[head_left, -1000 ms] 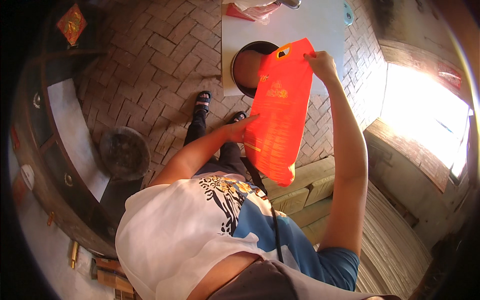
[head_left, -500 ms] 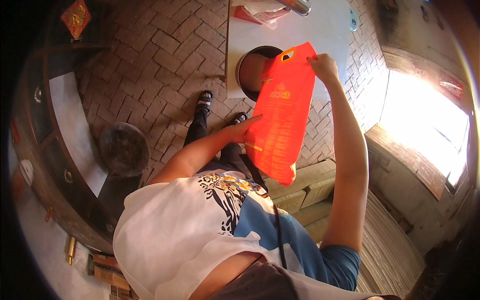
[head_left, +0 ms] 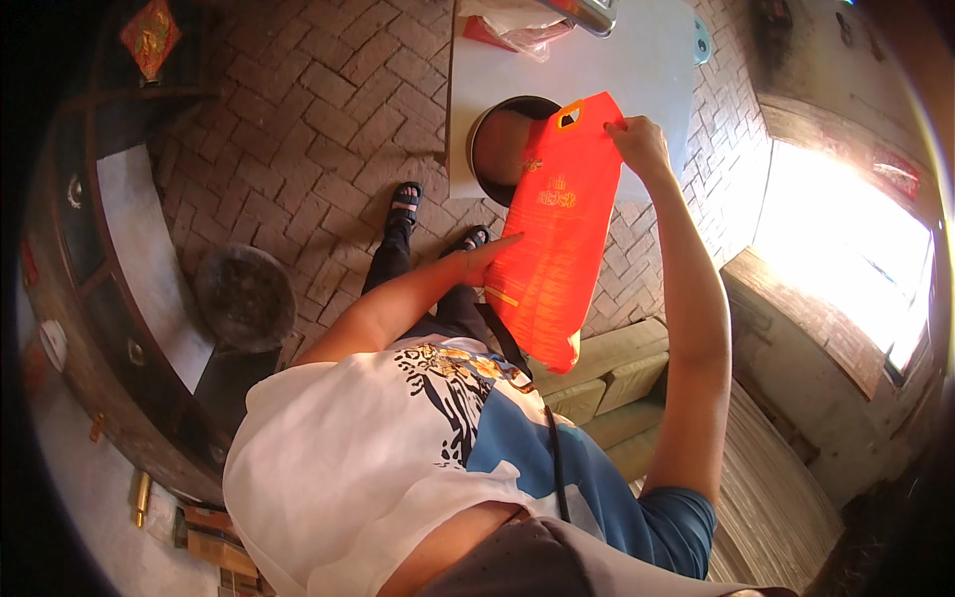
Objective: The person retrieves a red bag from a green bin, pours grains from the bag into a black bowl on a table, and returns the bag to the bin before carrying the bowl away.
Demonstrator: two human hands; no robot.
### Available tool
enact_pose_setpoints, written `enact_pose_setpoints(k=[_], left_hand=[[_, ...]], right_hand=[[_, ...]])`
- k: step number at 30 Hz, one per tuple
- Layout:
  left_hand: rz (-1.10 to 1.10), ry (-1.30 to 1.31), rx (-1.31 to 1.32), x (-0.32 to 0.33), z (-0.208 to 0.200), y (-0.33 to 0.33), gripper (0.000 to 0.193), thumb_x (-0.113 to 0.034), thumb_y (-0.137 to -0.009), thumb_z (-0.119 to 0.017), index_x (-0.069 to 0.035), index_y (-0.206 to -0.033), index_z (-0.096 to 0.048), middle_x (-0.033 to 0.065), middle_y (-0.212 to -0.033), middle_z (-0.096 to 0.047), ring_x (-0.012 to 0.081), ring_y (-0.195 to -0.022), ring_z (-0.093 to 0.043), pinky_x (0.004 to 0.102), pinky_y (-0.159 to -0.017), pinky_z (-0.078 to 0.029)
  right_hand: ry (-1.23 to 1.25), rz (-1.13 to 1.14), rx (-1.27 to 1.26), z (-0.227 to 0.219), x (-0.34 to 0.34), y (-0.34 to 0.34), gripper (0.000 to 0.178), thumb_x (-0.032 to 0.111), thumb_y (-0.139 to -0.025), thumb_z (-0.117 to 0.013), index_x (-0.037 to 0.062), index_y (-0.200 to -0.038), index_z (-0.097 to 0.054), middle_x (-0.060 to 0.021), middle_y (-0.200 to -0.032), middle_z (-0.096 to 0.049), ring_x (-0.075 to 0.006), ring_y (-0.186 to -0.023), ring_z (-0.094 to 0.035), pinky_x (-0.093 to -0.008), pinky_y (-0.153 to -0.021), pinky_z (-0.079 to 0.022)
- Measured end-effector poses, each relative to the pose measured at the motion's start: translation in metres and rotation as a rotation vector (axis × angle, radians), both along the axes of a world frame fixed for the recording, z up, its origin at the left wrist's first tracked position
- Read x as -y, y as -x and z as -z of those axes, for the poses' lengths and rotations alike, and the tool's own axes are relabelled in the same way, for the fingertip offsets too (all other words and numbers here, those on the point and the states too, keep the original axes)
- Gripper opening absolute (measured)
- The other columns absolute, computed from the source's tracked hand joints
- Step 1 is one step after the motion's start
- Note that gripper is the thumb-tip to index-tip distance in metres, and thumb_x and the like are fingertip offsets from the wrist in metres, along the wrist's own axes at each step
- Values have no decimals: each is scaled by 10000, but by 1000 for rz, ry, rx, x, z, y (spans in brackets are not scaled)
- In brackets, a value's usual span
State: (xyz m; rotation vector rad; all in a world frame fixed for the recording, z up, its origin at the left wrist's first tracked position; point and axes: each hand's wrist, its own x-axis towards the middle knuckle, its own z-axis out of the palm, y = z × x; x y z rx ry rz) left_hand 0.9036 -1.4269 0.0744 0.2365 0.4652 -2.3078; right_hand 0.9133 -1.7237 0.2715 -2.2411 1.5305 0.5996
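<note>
A long red bag (head_left: 559, 229) with yellow print and a handle cut-out slants in front of me, its top end over the table's near side. My right hand (head_left: 640, 144) pinches its upper right corner, with bent fingers. Low on the bag's left edge, my left hand (head_left: 478, 263) grips the side; the thumb lies along the front, and the other fingers are hidden behind the bag. Partly covered by the bag's upper left side is a round, dark-rimmed pot (head_left: 494, 149), reddish brown inside. Whether the bag's mouth is open, I cannot tell.
The pot stands on a pale table (head_left: 637, 70), with a clear plastic bag (head_left: 522, 30) and a metal object (head_left: 589, 14) at its far end. A dark round tub (head_left: 246, 297) sits on the brick floor (head_left: 308, 129) at left, beside dark cabinets (head_left: 119, 328). A padded sofa (head_left: 607, 383) lies right.
The top of the bag has come slightly down and to the left, and my right hand with it. My left hand stays nearly in place.
</note>
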Motion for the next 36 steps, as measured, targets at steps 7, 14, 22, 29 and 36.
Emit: enact_pose_setpoints(k=[7,14,22,29,36], left_hand=[[-44,51,5,1,0,1,572,-472,-935,-441,-93,-1361,-398,53,-1348,-480,207,-1197,-489,402,-1015,-390],[-24,28,17,-1,-11,-5,575,-477,-936,-435,-93,-1363,-396,56,-1355,-471,204,-1214,-473,394,-1022,-380],[-80,89,27,-1,-17,-4,589,-489,-938,-420,-88,-1369,-388,56,-1353,-475,202,-1213,-475,388,-1031,-372],[-39,50,-27,-1,-16,0,592,-494,-933,-429,-86,-1361,-396,60,-1345,-482,205,-1200,-486,396,-1025,-378],[-203,367,321,-8,-61,-20,602,-474,-938,-433,-87,-1391,-349,60,-1382,-434,196,-1257,-424,386,-1053,-348]], right_hand=[[22,51,3,-2,1,5,308,353,-809,-570,71,-833,-693,-144,-758,-660,-321,-780,-636,-417,-717,-489],[31,61,20,-3,-4,3,319,356,-811,-571,60,-824,-687,-144,-729,-652,-301,-748,-635,-409,-694,-488],[21,44,35,-3,-2,7,304,359,-810,-583,79,-829,-701,-129,-697,-645,-290,-729,-635,-400,-690,-490],[31,39,10,-3,-4,4,282,353,-810,-586,107,-866,-713,-124,-729,-661,-289,-759,-645,-399,-701,-494],[28,0,-23,-1,0,11,292,367,-800,-595,109,-867,-712,-121,-737,-664,-293,-771,-647,-402,-702,-497]])
